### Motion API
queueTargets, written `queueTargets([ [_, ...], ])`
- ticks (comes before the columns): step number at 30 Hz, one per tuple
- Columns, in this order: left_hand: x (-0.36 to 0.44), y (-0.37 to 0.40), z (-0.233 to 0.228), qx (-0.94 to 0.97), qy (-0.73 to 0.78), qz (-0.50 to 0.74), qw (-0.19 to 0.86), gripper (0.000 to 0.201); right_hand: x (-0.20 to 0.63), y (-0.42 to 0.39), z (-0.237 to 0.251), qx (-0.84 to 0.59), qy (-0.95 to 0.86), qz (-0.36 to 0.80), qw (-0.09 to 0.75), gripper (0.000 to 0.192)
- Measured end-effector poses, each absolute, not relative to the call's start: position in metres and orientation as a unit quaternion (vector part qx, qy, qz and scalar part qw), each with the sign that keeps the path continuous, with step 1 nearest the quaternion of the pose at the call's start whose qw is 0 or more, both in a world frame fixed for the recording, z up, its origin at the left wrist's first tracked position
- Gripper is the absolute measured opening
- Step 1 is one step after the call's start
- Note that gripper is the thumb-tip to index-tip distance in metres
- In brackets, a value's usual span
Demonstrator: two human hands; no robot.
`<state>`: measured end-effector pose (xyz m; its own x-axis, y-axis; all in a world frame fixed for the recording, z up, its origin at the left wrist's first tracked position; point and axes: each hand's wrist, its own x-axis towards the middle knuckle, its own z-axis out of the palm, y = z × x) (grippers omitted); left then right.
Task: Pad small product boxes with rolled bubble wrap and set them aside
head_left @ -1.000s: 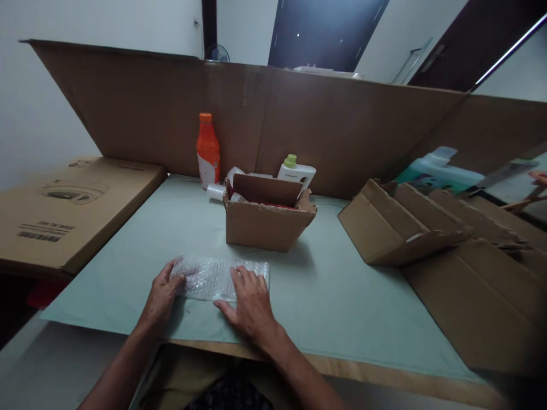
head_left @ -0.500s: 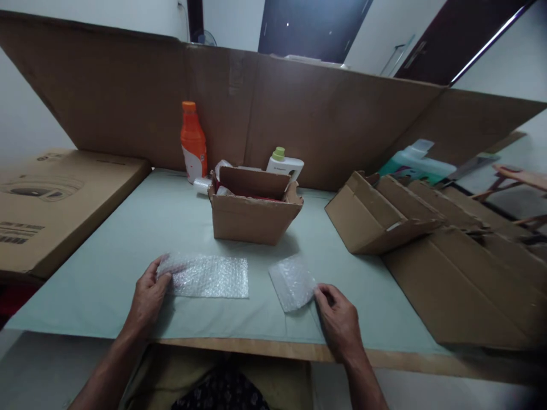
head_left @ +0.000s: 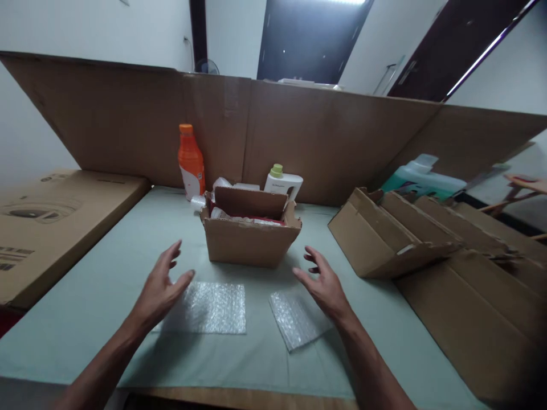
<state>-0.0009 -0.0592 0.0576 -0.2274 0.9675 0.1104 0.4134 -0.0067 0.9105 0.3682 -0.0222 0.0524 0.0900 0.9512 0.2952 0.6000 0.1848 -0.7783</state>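
left hand: my left hand (head_left: pixel 160 287) hangs above the table with fingers spread and palm turned inward, holding nothing, its thumb over the near corner of the larger bubble wrap sheet (head_left: pixel 212 308).
right hand: my right hand (head_left: pixel 323 283) hovers open too, fingers loosely fanned, empty, just above the far edge of the smaller bubble wrap piece (head_left: pixel 296 320).
bubble wrap: both pieces lie flat on the pale green table cover (head_left: pixel 106 273), side by side but apart, the larger to the left.
open carton: a small cardboard box (head_left: pixel 250 234) stands between and beyond my hands, flaps up, with white wrapped items and something red inside.
behind the box: an orange bottle (head_left: pixel 190 162) and a white bottle with a green cap (head_left: pixel 282 181) stand against the tall cardboard screen (head_left: pixel 333 142).
right side: folded cartons (head_left: pixel 384 236) lean in a row.
left side: a flat printed carton (head_left: pixel 51 222) lies beside the table.
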Motion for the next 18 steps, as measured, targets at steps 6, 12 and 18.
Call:
queueTargets([
  [6,0.047,0.015,0.050,0.537,0.503,0.515,0.439,0.071,0.337,0.018,0.045,-0.560,-0.669,0.315,0.374,0.055],
  [12,0.043,-0.015,0.025,0.482,0.554,0.516,0.441,0.040,0.330,-0.015,0.021,-0.564,-0.684,0.180,0.425,0.027],
  [18,0.050,-0.010,0.038,0.439,0.496,0.546,0.513,0.068,0.325,-0.002,0.029,-0.602,-0.645,0.242,0.404,0.031],
])
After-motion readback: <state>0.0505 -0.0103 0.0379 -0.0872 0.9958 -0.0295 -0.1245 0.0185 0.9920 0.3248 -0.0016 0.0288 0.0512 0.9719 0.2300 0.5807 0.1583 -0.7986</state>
